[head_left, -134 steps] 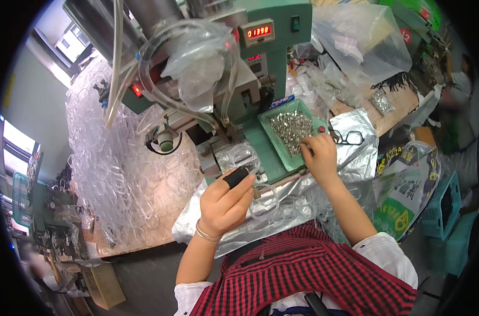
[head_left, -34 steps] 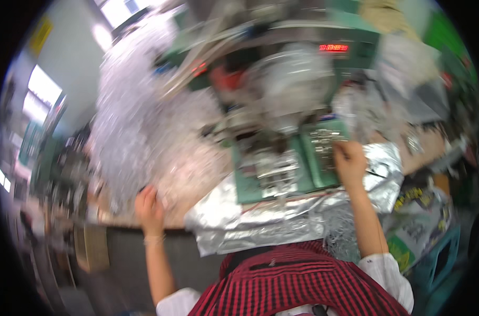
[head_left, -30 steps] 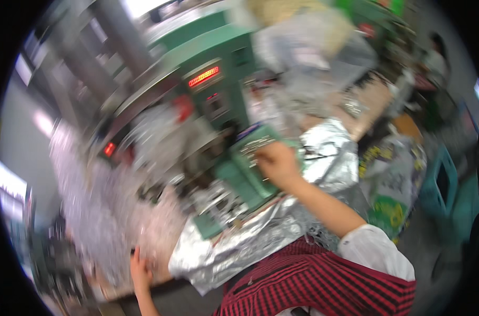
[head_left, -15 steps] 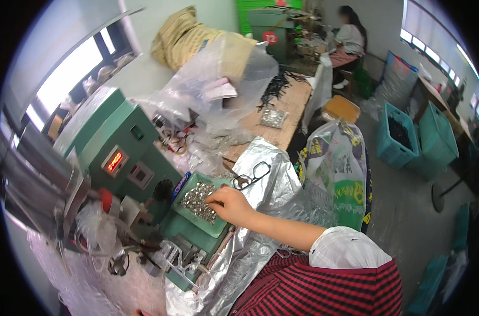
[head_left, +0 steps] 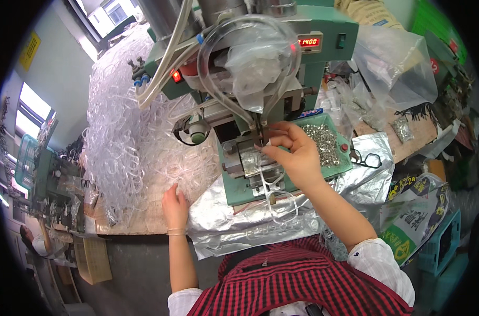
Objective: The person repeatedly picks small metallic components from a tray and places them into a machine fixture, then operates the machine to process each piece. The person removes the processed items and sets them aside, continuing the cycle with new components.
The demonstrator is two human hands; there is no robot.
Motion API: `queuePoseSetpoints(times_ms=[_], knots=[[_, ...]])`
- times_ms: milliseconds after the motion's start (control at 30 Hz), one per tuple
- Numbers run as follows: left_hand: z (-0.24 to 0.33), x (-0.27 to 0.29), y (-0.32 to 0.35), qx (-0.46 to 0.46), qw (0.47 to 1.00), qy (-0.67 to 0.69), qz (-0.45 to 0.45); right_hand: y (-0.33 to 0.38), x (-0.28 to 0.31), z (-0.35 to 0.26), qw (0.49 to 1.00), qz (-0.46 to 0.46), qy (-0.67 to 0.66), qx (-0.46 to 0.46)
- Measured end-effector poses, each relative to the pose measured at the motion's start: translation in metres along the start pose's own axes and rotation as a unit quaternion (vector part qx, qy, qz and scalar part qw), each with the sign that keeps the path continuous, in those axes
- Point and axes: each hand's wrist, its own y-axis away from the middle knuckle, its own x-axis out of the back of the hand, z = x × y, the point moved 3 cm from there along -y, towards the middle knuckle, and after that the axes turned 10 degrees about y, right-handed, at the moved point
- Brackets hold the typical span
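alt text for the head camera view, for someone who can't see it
A person's right hand pinches something small at a green bench machine, beside a tray of small metal parts. Their left hand rests at the edge of a heap of clear plastic loops.

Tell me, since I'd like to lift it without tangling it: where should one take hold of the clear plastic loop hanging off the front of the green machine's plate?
Probably at the rounded bottom of the clear plastic loop, coming from the near side, over the foil sheet. That end hangs free and open, while its upper end lies on the plate under the right hand. A light pinch grip should do.
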Motion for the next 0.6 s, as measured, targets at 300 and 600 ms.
queuePoseSetpoints(times_ms=[300,600], knots=[[-0.002,-0.001,-0.048,0.102,0.982,-0.155,-0.044,0.027,-0.003,-0.023,0.98,-0.006,-0.177,-0.095],[0.025,-0.011,-0.033,-0.08,0.966,-0.048,0.241,0.02,0.013,-0.019,0.978,-0.017,0.197,0.063]])
